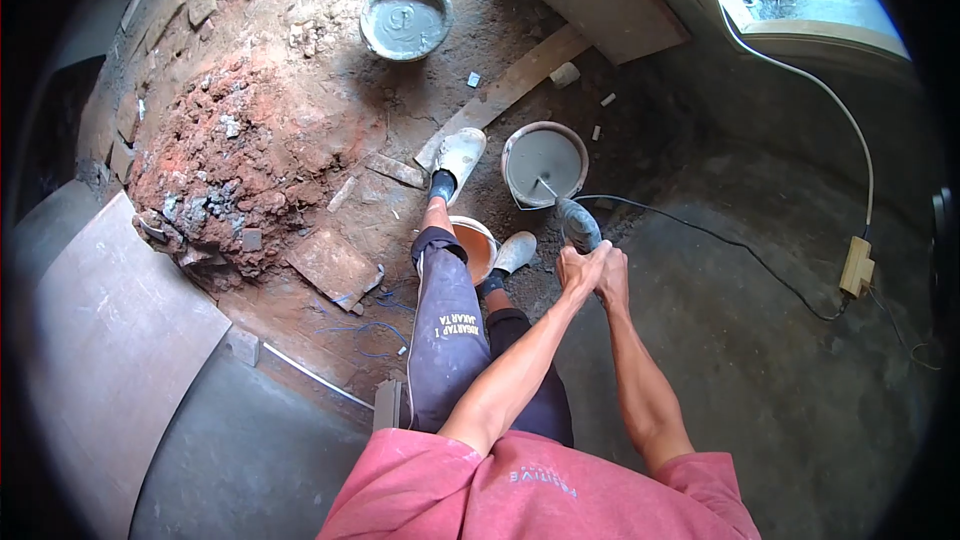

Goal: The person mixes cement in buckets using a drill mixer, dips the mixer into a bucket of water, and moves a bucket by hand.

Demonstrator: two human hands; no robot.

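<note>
Both of my hands are closed around the rear of a power drill [577, 223], my left hand [578, 268] on its left side and my right hand [612, 272] close beside it. A thin metal rod [546, 186] runs from the drill's front down into wet grey mix [543, 155]. That mix fills much of a round bucket [505, 162] standing on the dirt floor ahead of my feet. How my fingers sit on the handle and trigger is hidden. A black cord [690, 215] trails off the drill to the right.
The cord meets a yellowish extension socket [857, 268] on a white cable [815, 75]. Another tub of grey mix [405, 22] stands farther ahead. An orange-lined bucket [474, 245] sits between my legs. Left are a reddish soil heap [225, 160] and a large board [120, 340]; a plank [520, 85] lies ahead.
</note>
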